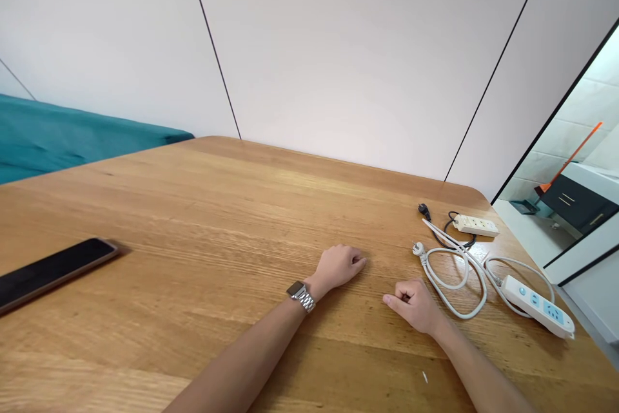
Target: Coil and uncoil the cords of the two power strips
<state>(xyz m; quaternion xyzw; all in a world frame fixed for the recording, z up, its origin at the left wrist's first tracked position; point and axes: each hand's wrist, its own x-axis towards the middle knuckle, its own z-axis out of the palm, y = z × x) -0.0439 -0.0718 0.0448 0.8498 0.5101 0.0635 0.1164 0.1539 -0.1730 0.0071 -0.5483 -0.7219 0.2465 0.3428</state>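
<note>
My left hand (340, 265) rests on the wooden table (217, 232), its fingers curled into a loose fist with nothing in it. A watch (300, 296) with a metal band is on that wrist. To the right lies my right hand (413, 305), also curled into a fist on the wood and holding nothing. Just beyond it, a white power strip (538, 307) with blue socket faces lies with its white cord (454, 314) looped and its white plug (418, 249) near my right hand. Behind that is a smaller cream power strip (476, 225) with a black cord and black plug (424, 211).
A phone-like dark device (53, 273) lies at the table's left. A teal padded seat (72, 133) stands beyond the left edge, and a pale panelled wall (329, 65) behind the table. Through the doorway at right are an orange-handled broom (575, 156) and a dark cabinet (573, 203).
</note>
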